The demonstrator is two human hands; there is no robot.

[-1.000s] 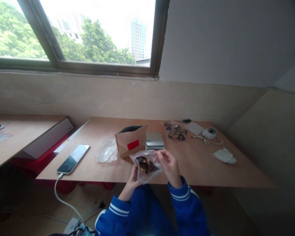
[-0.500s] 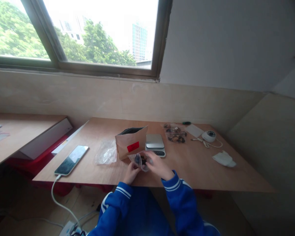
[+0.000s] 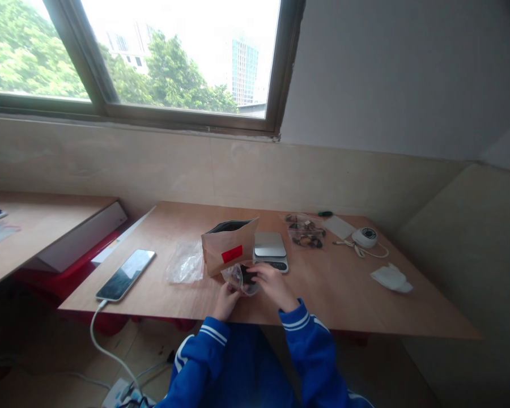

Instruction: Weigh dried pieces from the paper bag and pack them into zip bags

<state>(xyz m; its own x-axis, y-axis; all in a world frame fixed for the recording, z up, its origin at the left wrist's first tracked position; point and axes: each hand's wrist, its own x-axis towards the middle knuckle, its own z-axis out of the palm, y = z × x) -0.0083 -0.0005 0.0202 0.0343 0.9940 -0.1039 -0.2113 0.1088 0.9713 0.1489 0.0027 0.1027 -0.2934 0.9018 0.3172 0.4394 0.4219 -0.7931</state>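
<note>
Both hands grasp the clear pouch (image 3: 243,279) at the table's (image 3: 344,294) near edge, left hand (image 3: 226,299) below, right hand (image 3: 272,285) pinching its top, just before the scale (image 3: 269,249) and kraft bag (image 3: 228,247); sealing likely needs even pressure along the strip.

A plain upper-floor workroom: plywood table (image 3: 348,294) sitting under a window (image 3: 170,56) at upper left, bearing a scale (image 3: 270,249).
</note>
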